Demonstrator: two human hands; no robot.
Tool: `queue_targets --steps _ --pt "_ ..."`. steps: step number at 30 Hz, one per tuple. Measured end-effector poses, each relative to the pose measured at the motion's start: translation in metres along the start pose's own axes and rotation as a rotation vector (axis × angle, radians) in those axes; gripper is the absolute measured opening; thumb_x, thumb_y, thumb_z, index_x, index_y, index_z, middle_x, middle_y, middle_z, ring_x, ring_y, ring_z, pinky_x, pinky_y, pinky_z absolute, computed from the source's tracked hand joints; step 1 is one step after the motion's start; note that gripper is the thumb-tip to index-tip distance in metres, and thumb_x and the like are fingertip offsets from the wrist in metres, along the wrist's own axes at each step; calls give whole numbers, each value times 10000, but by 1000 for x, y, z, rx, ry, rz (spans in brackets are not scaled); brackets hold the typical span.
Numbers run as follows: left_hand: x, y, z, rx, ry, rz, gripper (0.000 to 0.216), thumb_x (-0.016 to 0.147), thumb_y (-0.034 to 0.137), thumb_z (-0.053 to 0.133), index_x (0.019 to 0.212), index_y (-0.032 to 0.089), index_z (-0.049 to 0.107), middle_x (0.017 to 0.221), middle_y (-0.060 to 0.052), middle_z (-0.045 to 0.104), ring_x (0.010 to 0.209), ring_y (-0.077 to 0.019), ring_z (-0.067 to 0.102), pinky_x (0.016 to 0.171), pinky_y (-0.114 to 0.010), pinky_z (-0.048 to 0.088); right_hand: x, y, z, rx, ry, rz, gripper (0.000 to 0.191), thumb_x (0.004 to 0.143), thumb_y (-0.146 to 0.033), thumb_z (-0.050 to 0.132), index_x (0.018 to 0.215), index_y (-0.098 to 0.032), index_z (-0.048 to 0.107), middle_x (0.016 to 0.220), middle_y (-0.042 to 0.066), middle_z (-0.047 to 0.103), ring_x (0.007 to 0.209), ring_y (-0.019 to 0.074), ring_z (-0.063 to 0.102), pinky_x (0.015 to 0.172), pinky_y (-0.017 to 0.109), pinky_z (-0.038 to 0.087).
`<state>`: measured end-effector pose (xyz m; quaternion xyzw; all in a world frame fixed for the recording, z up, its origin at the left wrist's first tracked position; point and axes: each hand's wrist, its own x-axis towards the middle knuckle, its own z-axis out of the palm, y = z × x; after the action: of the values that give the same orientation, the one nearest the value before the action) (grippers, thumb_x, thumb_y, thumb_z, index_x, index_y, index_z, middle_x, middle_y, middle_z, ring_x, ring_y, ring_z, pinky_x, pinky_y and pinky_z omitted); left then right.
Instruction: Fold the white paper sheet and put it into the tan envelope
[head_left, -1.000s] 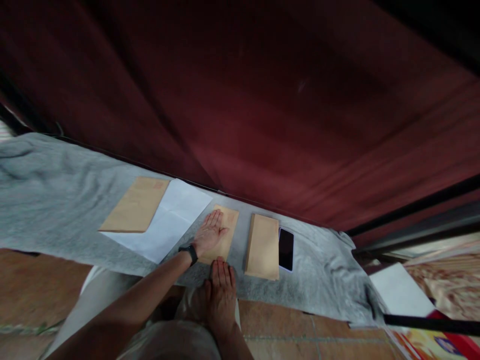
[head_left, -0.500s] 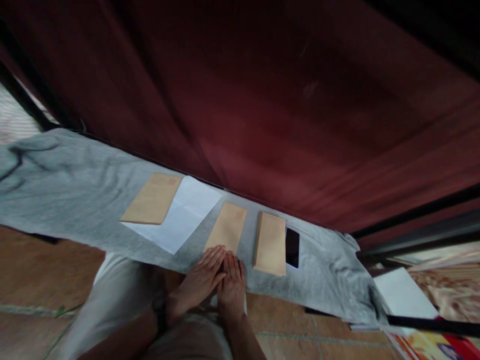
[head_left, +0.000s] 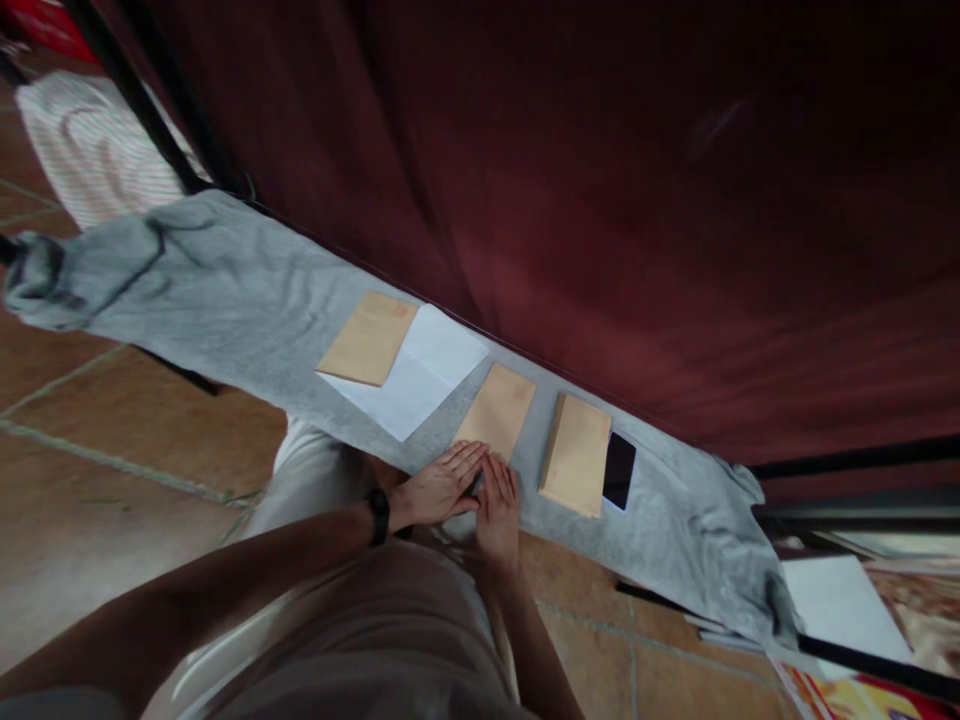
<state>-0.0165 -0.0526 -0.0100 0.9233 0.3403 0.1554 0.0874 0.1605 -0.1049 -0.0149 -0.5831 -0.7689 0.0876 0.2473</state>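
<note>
My left hand [head_left: 444,484] lies with its fingers stretched flat over the near end of a brown paper envelope [head_left: 501,402]. Close beside it, my right hand [head_left: 499,508] presses the same end with outstretched fingers, and the two hands touch. The envelope's near edge is hidden under the fingers. To the right stands a thick stack of brown envelopes [head_left: 577,456], with a dark-screened phone [head_left: 619,470] against its far side. On the left, more brown envelopes [head_left: 369,338] partly cover a white sheet of paper [head_left: 429,376].
A grey cloth [head_left: 247,300] covers the long narrow surface. Dark red fabric [head_left: 570,220] rises along its back edge. Striped cloth [head_left: 105,150] hangs at the far left. White paper [head_left: 844,605] and colourful printed packaging [head_left: 862,695] lie at the lower right.
The view has turned, so everything on the cloth sits higher and further right in the picture. Both hands stay on the envelope's near end; more of my left forearm shows.
</note>
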Motion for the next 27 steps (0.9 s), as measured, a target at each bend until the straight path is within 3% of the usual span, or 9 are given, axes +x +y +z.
queue_targets --steps 6,13,21,27 --pt "-2 -4 -3 16 -16 44 885 964 615 570 1567 -5 379 1637 -281 368 1567 -344 301 1294 -472 218 -5 -3 -3 -32 -36 -83 590 1046 -129 286 1635 -150 312 1627 143 456 1543 207 368 1251 481 314" --pt "-4 -5 0 11 26 64 871 941 510 634 1574 -16 349 1635 -285 374 1574 -338 284 1281 -480 262 -7 -4 -4 -129 -56 -84 597 1062 -144 307 1655 -142 252 1622 150 462 1535 223 381 1253 491 287" --pt "-8 -6 -9 11 -19 44 868 954 567 617 1578 20 364 1648 -268 358 1577 -336 278 1292 -477 245 -8 -10 -4 -160 -28 -26 532 1096 -235 349 1613 -113 359 1586 171 504 1513 253 411 1250 513 277" --pt "-17 -16 -7 13 22 -21 799 990 556 563 1590 66 367 1653 -242 364 1576 -325 284 1284 -485 273 -8 -13 -4 -166 -12 10 512 1090 -223 377 1590 -118 409 1593 158 498 1517 244 413 1264 506 269"
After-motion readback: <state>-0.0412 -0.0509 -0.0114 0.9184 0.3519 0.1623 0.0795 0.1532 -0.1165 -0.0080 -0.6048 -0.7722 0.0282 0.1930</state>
